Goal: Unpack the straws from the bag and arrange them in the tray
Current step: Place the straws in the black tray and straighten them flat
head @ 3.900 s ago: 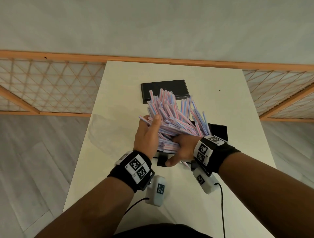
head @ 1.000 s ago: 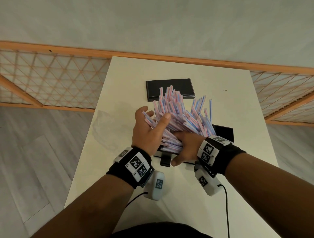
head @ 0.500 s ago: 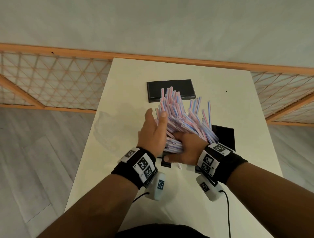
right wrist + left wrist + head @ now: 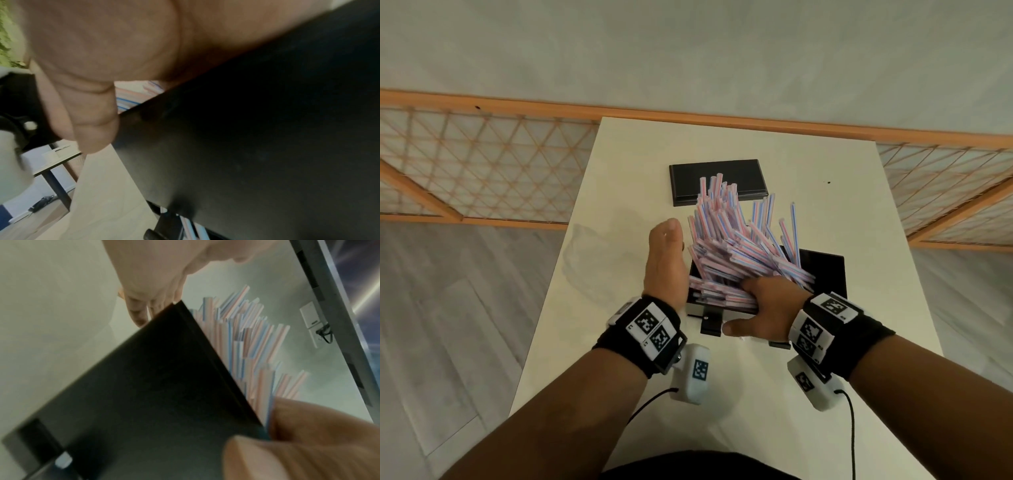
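Note:
A thick heap of pink-and-blue striped straws point(image 4: 739, 246) lies fanned in the black tray point(image 4: 825, 270), with the far ends sticking up over its rim. My left hand point(image 4: 664, 260) stands edge-on with straight fingers by the heap's left side, at the tray's left wall. My right hand point(image 4: 767, 305) sits on the near ends of the straws; its fingers curl down into them and its thumb lies outside the near wall. The left wrist view shows the tray's dark wall point(image 4: 144, 386) with straws point(image 4: 246, 337) behind it. The right wrist view shows mostly palm and tray point(image 4: 246, 146).
A flat black lid point(image 4: 717, 181) lies at the back of the white table point(image 4: 722, 137). A crumpled clear plastic bag point(image 4: 592, 253) lies near the table's left edge. An orange lattice rail runs behind the table, and grey floor lies on both sides.
The straw heap has sunk lower into the tray and leans more to the right. My left hand has slid from the top of the heap to its left side and straightened.

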{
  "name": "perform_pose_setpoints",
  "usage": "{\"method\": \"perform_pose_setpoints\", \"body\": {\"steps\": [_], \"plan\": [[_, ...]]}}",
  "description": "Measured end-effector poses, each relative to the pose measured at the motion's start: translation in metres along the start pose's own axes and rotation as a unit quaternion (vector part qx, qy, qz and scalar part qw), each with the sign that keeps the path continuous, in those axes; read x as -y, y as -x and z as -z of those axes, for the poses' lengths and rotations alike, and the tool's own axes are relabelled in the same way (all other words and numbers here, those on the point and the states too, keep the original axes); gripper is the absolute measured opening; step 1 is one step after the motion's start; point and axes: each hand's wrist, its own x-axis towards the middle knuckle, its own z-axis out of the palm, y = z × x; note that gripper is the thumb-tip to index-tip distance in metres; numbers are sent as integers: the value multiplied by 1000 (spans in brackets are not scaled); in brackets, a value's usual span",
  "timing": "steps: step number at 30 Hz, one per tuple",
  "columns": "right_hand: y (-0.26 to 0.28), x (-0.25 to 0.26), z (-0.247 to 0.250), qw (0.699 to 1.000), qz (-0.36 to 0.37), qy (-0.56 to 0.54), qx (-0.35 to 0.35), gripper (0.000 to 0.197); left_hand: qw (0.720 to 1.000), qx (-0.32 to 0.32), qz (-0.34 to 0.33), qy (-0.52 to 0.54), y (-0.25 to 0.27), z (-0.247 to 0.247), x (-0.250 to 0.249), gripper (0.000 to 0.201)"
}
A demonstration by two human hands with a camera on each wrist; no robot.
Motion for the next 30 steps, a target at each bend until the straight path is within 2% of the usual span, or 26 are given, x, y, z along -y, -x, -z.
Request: {"method": "perform_pose_setpoints", "body": {"steps": [1,3,6,10,12,15,20,23,26,30], "plan": [[-3,1,1,1000,-3,-2,9,59,1000,7,8,15,2,-1,3,67],[-11,5,2,1000,-7,-13,24,59,999,19,11,37,4,-7,13,83],[-20,17,7,998,3,-26,53,58,999,27,-19,4,10,-10,20,91],[-29,27,12,996,11,3,85,57,998,16,-52,2,12,-9,13,83],[-32,29,13,996,12,12,86,65,998,16,-56,1,12,-9,10,78],[-34,29,13,996,15,29,80,80,998,22,-53,8,12,-10,11,76],[-35,31,12,997,35,26,64,73,998,26,-50,24,12,-10,11,77],[-32,29,14,997,64,-27,31,77,997,22,-61,31,11,-9,11,61],[-29,27,15,994,89,-67,0,84,996,14,-76,33,9,-8,6,62],[-28,24,12,993,78,-82,-29,65,994,-17,-87,69,2,-6,-5,71]]}}
